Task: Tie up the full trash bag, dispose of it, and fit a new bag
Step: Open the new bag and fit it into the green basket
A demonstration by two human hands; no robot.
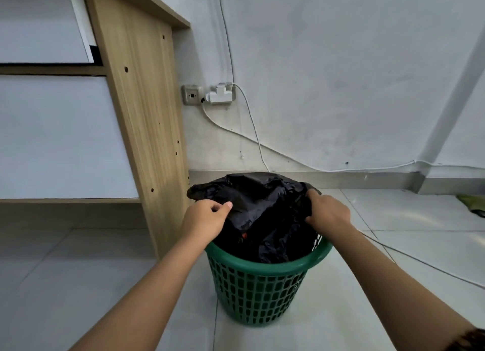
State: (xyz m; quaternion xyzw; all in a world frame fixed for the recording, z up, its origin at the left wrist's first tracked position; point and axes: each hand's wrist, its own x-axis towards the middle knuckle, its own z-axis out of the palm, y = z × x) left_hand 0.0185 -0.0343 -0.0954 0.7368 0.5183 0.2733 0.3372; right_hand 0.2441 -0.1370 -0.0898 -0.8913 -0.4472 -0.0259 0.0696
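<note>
Fingers of both my left hand (207,216) and right hand (328,211) pinch the black trash bag (262,209), bunched atop the green basket (262,285) at lower centre. I'm gathering edges; knotting probably comes next.

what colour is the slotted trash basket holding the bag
Green; the basket shows it clearly in the head view.

You are in a plain room of a home or small office: a wood-grain desk side panel (141,109) stands against a scuffed white wall (341,75), a wall socket (193,95) feeds white cables (252,125), and pale glossy floor tiles (393,219) meet a grey skirting (367,180).
</note>
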